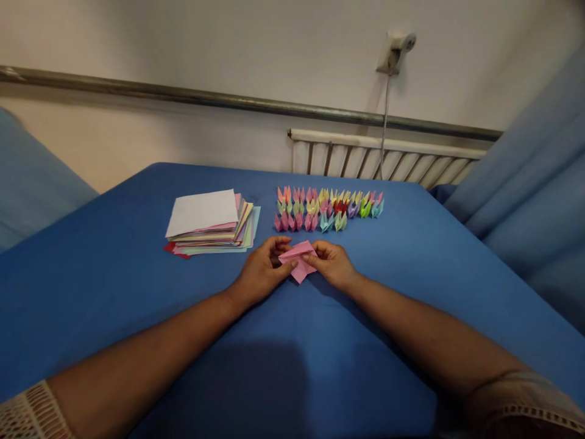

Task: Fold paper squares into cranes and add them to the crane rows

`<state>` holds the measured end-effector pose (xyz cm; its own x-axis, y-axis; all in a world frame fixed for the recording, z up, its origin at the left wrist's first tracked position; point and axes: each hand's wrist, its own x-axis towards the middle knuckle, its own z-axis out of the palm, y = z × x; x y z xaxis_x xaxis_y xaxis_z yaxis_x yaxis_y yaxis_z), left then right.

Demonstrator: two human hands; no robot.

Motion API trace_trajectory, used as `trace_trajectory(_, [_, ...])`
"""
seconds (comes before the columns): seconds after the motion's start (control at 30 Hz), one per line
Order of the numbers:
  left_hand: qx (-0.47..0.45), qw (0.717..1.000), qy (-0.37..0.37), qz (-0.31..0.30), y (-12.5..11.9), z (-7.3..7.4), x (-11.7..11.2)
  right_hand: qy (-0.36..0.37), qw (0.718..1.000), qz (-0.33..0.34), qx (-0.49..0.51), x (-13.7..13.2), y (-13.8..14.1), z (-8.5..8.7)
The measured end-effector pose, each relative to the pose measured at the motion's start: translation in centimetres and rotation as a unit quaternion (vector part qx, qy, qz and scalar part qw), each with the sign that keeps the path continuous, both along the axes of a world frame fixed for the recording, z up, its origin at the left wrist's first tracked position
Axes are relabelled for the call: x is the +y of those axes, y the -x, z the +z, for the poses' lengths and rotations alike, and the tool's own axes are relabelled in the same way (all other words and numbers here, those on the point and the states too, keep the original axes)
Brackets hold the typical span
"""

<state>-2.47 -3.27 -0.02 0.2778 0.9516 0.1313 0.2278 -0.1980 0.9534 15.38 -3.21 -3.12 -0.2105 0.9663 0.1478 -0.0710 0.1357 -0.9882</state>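
Observation:
Between my two hands is a pink sheet of origami paper (300, 272), partly folded, with a flap lifted along its upper side. My left hand (264, 268) pinches its left side, thumb on top and fingers behind. On the opposite side my right hand (334, 263) grips the paper between thumb and fingers. Just beyond the hands stand rows of small folded paper cranes (311, 221) in pink, yellow, green, blue, red and purple. To the left lies a stack of coloured paper (205, 213) with a white sheet on top.
A blue-covered table (114, 262) spreads under everything. Behind it are a wall rail (205, 97), a white radiator (347, 140) and a socket with a plugged-in cord (393, 55). Blue curtains (525, 158) hang at the right, with more blue fabric (36, 177) at the left.

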Motion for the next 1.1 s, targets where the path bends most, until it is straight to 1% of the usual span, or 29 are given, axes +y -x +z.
trace_trajectory(0.03, [0.009, 1.0, -0.025, 0.014, 0.1, 0.1, 0.0, -0.012, 1.0, -0.002, -0.013, -0.2, 0.0, 0.1])
trace_trajectory(0.07, [0.014, 0.999, -0.034, 0.016, 0.1, 0.3, 0.0, -0.024, 0.999, -0.003, -0.023, -0.4, -0.1, 0.3])
trace_trajectory(0.1, [0.017, 1.0, -0.026, 0.004, 0.2, 0.4, 0.0, -0.033, 0.999, 0.001, -0.03, -0.6, -0.2, 0.4])
trace_trajectory(0.2, [0.023, 0.997, 0.052, -0.056, 0.3, 0.5, 0.0, -0.053, 0.997, 0.004, -0.054, -0.9, -0.4, 0.8])
trace_trajectory(0.27, [0.021, 0.993, 0.087, -0.071, 0.2, 0.4, -0.1, -0.053, 0.997, -0.019, -0.057, -0.9, -0.6, 1.0])
trace_trajectory(0.37, [0.005, 0.99, 0.123, -0.075, 0.0, 0.6, -0.5, -0.025, 0.998, -0.051, -0.013, -0.6, -0.6, 1.2])
trace_trajectory(0.43, [-0.012, 0.988, 0.139, -0.059, -0.2, 0.9, -0.6, -0.005, 0.999, -0.047, 0.024, -0.6, -0.5, 1.2])
trace_trajectory(0.47, [-0.025, 0.988, 0.143, -0.043, -0.2, 1.0, -0.7, 0.004, 0.999, -0.033, 0.038, -0.7, -0.3, 1.2])
trace_trajectory(0.57, [-0.07, 0.986, 0.15, -0.006, -0.3, 1.3, -0.7, 0.037, 0.998, 0.03, 0.051, -0.8, 0.1, 1.1])
trace_trajectory(0.63, [-0.079, 0.985, 0.152, -0.005, -0.3, 1.3, -0.7, 0.059, 0.996, 0.04, 0.052, -0.8, 0.1, 1.0])
trace_trajectory(0.73, [-0.033, 0.987, 0.156, -0.021, -0.2, 1.1, -0.8, 0.07, 0.994, -0.02, 0.076, -0.3, -0.2, 0.9])
trace_trajectory(0.8, [0.007, 0.986, 0.161, -0.04, -0.2, 1.1, -0.9, 0.06, 0.993, -0.063, 0.082, -0.1, -0.5, 1.0])
trace_trajectory(0.83, [0.012, 0.986, 0.16, -0.047, -0.2, 1.1, -0.9, 0.05, 0.993, -0.076, 0.076, 0.0, -0.6, 1.0])
trace_trajectory(0.9, [-0.024, 0.987, 0.152, -0.051, -0.2, 1.1, -0.8, 0.023, 0.995, -0.084, 0.055, 0.1, -0.6, 0.9])
trace_trajectory(1.0, [-0.095, 0.986, 0.135, -0.032, -0.2, 1.2, -0.5, -0.019, 0.997, -0.077, 0.023, 0.1, -0.5, 0.7])
trace_trajectory(1.03, [-0.098, 0.987, 0.124, -0.022, -0.2, 1.2, -0.4, -0.027, 0.997, -0.074, 0.016, 0.1, -0.5, 0.6])
trace_trajectory(1.1, [-0.071, 0.994, 0.086, -0.009, 0.1, 1.0, -0.1, -0.028, 0.997, -0.072, 0.01, 0.1, -0.5, 0.5])
